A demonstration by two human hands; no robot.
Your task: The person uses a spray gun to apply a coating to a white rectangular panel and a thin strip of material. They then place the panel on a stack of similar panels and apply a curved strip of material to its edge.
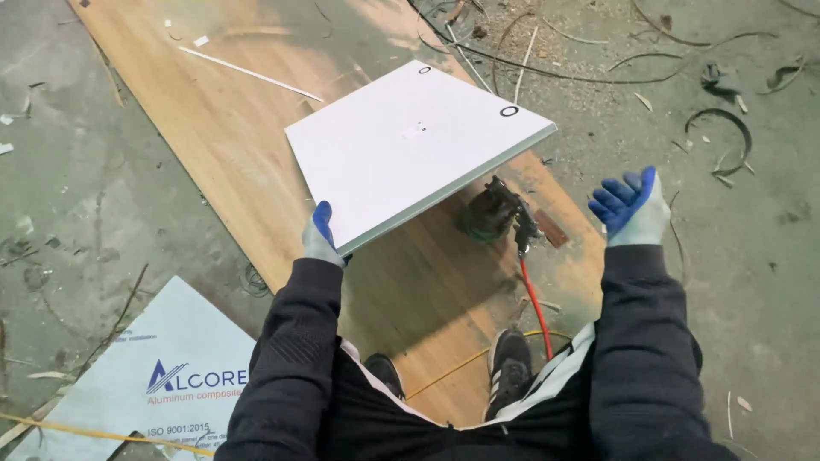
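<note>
My left hand [321,235], in a blue and grey work glove, grips the near corner of a square white panel [410,149] and holds it tilted above a long wooden board [239,128]. The panel has two small black rings near its far corners. My right hand [632,205], gloved the same way, hovers palm-up to the right with fingers curled and holds nothing. A dark power tool [495,209] lies on the board just under the panel's right edge, between my hands.
A red hose [534,299] and a yellow cord [453,371] run from the tool toward my feet [510,358]. A printed grey-white sheet [162,376] lies on the concrete at lower left. Curled metal shavings and wires litter the floor [726,128] at upper right.
</note>
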